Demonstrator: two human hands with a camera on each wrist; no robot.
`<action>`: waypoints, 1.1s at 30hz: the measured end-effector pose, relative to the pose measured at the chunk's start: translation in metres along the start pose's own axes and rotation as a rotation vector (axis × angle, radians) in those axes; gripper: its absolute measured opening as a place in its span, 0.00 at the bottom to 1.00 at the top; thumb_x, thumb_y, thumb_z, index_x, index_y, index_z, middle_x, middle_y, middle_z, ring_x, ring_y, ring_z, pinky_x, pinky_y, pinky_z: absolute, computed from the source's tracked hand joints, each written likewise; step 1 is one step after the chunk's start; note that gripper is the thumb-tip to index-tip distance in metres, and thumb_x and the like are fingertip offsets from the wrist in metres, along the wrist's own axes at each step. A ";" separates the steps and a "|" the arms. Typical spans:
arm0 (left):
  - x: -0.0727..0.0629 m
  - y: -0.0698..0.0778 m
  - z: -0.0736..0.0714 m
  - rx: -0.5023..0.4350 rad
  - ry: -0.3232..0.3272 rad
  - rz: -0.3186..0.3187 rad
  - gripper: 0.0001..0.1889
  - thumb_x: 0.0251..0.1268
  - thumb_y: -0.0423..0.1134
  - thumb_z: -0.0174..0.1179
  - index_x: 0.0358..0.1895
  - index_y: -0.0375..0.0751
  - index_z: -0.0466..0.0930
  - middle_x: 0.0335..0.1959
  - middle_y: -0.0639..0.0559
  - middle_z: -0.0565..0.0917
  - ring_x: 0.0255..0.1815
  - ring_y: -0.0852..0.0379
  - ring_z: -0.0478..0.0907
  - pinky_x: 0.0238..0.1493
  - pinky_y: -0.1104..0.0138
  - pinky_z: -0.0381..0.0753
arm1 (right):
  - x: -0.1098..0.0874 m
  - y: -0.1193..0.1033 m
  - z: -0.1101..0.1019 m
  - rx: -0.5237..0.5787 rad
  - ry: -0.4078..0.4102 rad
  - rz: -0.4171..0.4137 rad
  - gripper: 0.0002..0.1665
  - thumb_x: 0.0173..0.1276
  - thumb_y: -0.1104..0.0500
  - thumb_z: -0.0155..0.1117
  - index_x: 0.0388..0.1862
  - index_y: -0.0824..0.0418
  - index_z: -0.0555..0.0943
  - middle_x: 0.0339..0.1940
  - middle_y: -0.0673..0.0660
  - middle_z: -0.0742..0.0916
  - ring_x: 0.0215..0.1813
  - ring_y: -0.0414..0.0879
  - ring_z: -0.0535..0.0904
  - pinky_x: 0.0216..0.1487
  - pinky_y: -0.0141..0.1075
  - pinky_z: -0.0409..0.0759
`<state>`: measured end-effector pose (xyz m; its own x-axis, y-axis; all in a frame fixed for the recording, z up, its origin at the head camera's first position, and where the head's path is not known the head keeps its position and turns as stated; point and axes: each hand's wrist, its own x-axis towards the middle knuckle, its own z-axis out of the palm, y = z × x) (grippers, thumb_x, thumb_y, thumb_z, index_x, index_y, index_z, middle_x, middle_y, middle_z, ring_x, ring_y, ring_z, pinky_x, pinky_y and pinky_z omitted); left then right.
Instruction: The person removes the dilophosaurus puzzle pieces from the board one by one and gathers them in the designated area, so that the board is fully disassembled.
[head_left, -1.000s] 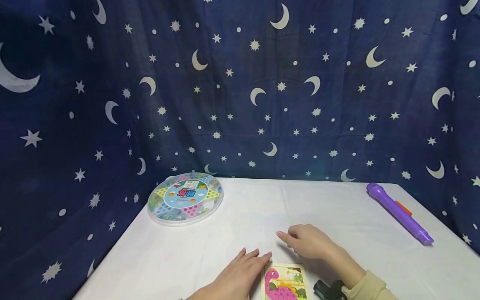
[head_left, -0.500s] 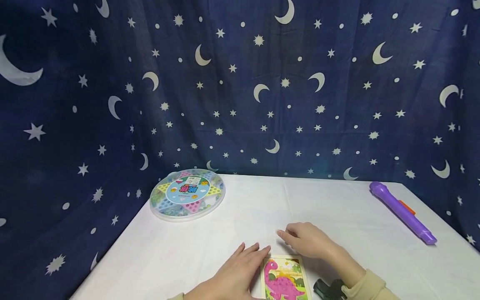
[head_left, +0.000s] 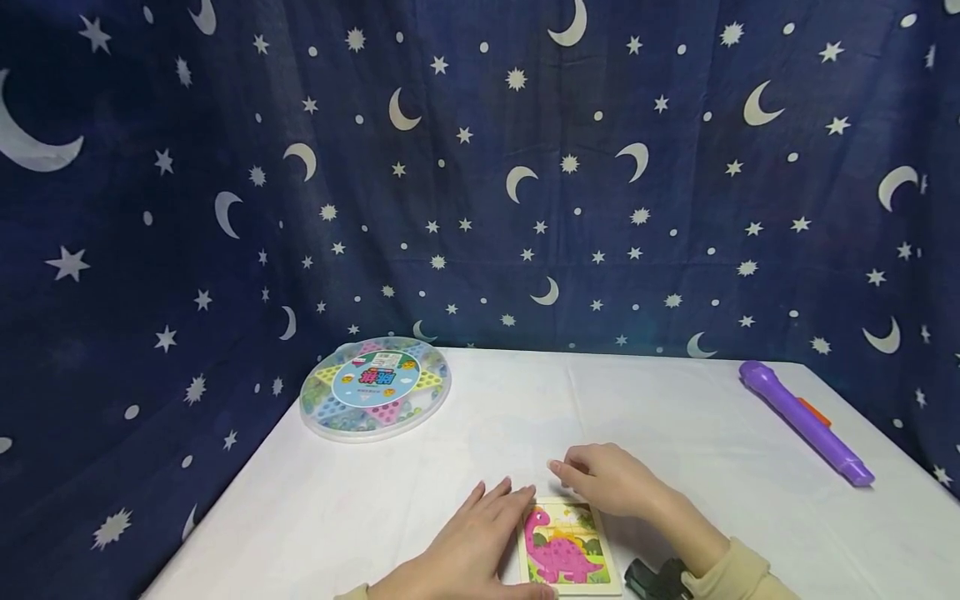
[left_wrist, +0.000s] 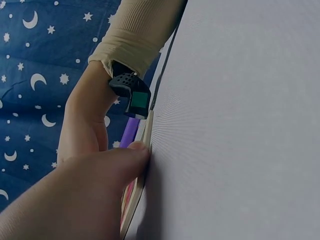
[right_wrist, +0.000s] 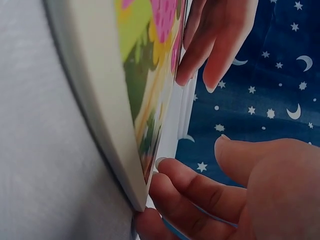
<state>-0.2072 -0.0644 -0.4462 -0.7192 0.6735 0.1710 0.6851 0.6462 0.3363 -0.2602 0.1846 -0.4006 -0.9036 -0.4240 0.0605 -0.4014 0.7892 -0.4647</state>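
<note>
A small framed picture puzzle (head_left: 561, 552) with a pink dinosaur lies on the white table in the head view. My left hand (head_left: 476, 533) lies along its left side, fingers straight toward the far left corner and thumb at the near edge. In the left wrist view that thumb (left_wrist: 132, 155) presses on the frame's pale edge (left_wrist: 134, 202). My right hand (head_left: 611, 482) is at the far right corner with loosely bent fingers. The right wrist view shows its fingertips (right_wrist: 159, 185) right at the frame's corner, the thumb raised apart from it.
A round Chinese checkers box (head_left: 375, 421) with a clear rim sits at the back left. Toward the back right lies a purple toy microphone (head_left: 806, 425) with an orange part. Behind the table (head_left: 517, 425) hangs a dark blue curtain (head_left: 480, 200) with moons and stars.
The puzzle has slid a little forward, away from the person, showing more of its near edge. My left hand has moved forward with it; the right hand has barely moved.
</note>
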 end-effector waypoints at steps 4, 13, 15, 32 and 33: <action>0.000 0.000 0.000 0.009 0.019 0.007 0.53 0.61 0.80 0.50 0.79 0.42 0.61 0.75 0.52 0.69 0.78 0.45 0.61 0.72 0.36 0.58 | -0.001 0.000 0.000 -0.007 -0.001 -0.002 0.20 0.77 0.39 0.58 0.35 0.51 0.85 0.22 0.42 0.79 0.28 0.42 0.73 0.33 0.41 0.73; 0.000 0.002 -0.001 0.059 0.083 0.039 0.45 0.69 0.73 0.49 0.78 0.43 0.64 0.75 0.47 0.69 0.78 0.43 0.62 0.72 0.37 0.59 | -0.002 0.001 0.000 -0.030 0.021 0.001 0.19 0.77 0.40 0.59 0.33 0.49 0.83 0.23 0.40 0.79 0.29 0.40 0.73 0.35 0.41 0.74; -0.001 0.002 -0.001 0.061 0.092 0.057 0.41 0.71 0.70 0.50 0.76 0.44 0.67 0.75 0.47 0.70 0.77 0.43 0.62 0.72 0.39 0.61 | -0.002 0.001 -0.001 -0.027 0.026 0.000 0.18 0.77 0.40 0.59 0.33 0.49 0.83 0.24 0.40 0.80 0.29 0.40 0.74 0.36 0.42 0.75; -0.002 0.005 -0.008 0.147 0.186 0.273 0.20 0.78 0.48 0.57 0.65 0.42 0.82 0.63 0.49 0.82 0.69 0.50 0.75 0.67 0.54 0.73 | 0.004 -0.001 0.004 -0.022 0.067 -0.003 0.14 0.75 0.43 0.63 0.40 0.51 0.86 0.31 0.40 0.84 0.35 0.40 0.78 0.45 0.46 0.81; -0.002 0.005 -0.008 0.150 0.186 0.278 0.20 0.78 0.47 0.57 0.65 0.42 0.82 0.63 0.49 0.82 0.68 0.51 0.75 0.67 0.55 0.74 | 0.004 -0.001 0.004 -0.026 0.070 -0.002 0.14 0.75 0.43 0.64 0.41 0.51 0.86 0.31 0.40 0.84 0.35 0.40 0.78 0.44 0.46 0.81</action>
<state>-0.2027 -0.0654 -0.4374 -0.5027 0.7626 0.4072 0.8566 0.5027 0.1161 -0.2631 0.1803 -0.4038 -0.9105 -0.3946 0.1232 -0.4064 0.7999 -0.4415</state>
